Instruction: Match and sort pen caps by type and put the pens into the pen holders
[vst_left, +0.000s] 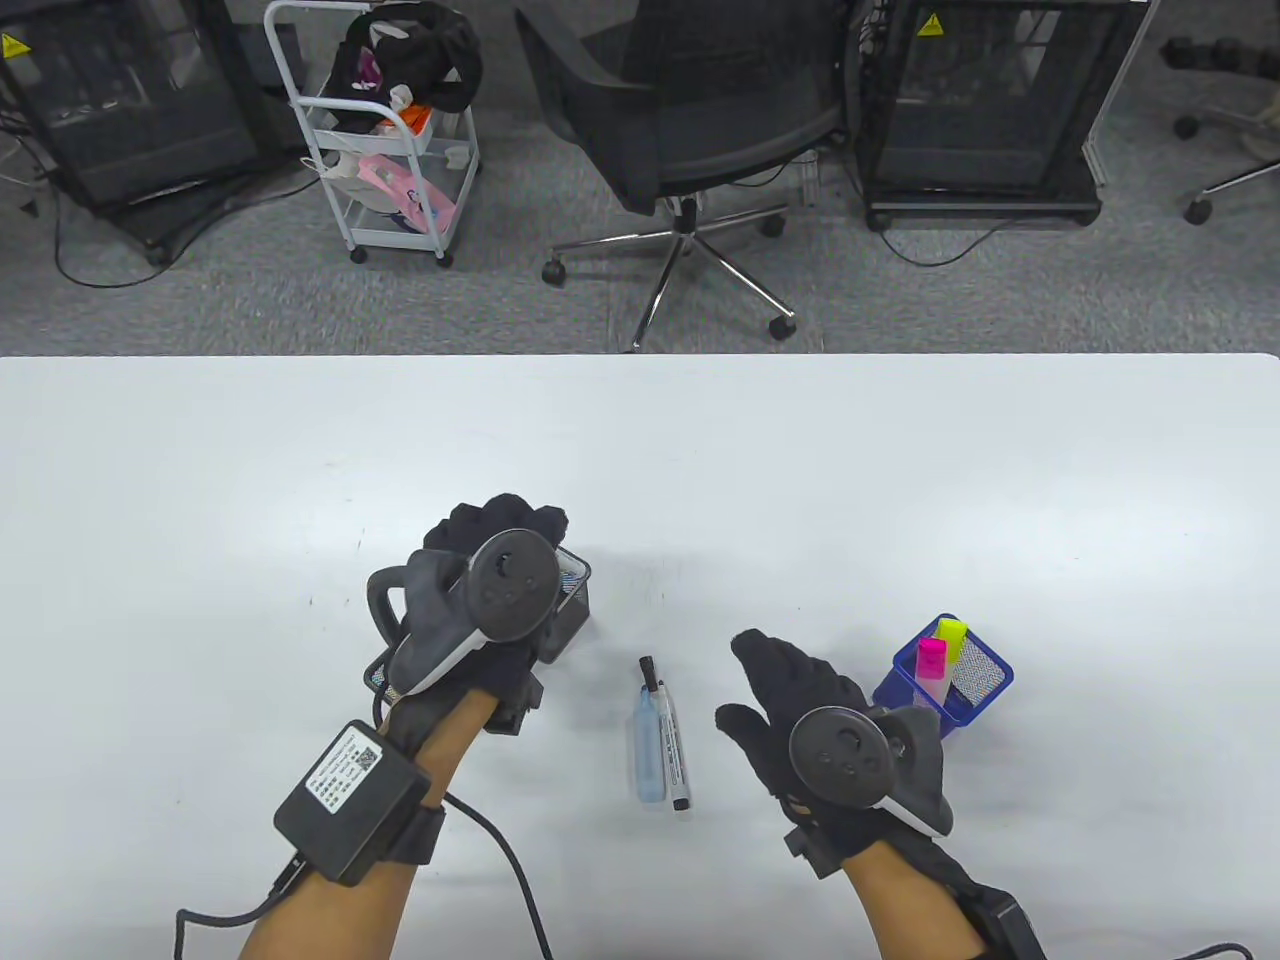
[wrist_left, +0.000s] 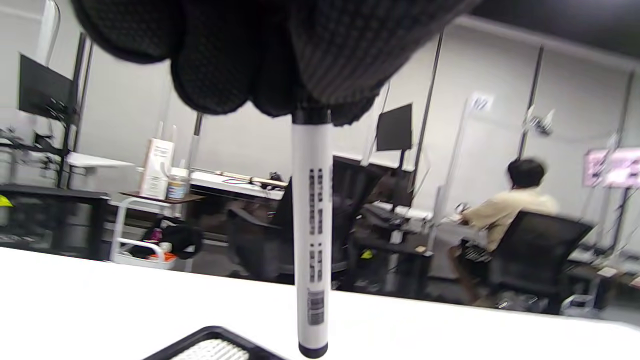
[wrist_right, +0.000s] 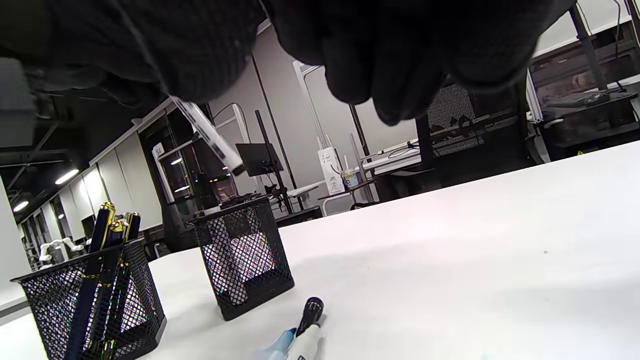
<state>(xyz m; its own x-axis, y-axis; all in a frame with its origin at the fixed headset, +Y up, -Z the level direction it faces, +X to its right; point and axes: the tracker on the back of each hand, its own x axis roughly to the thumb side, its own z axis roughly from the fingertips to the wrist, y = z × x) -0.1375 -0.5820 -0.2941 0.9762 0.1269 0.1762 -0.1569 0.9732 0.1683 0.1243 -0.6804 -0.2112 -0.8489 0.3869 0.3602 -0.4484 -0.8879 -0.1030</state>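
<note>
My left hand (vst_left: 500, 535) pinches a white marker (wrist_left: 311, 225) by its top end, so it hangs upright just above a black mesh holder (vst_left: 572, 592). Its rim (wrist_left: 215, 345) shows right below the marker's tip. My right hand (vst_left: 765, 690) hovers open and empty over the table, right of two loose pens. These are a white marker with a black cap (vst_left: 672, 735) and a pale blue pen (vst_left: 648, 748), lying side by side. A second black mesh holder (wrist_right: 95, 300) contains dark blue pens with gold trim.
A blue mesh holder (vst_left: 985, 670) with a pink highlighter (vst_left: 931, 662) and a yellow highlighter (vst_left: 952, 634) stands right of my right hand. An office chair (vst_left: 700, 130) and a white trolley (vst_left: 385, 150) stand beyond the table's far edge.
</note>
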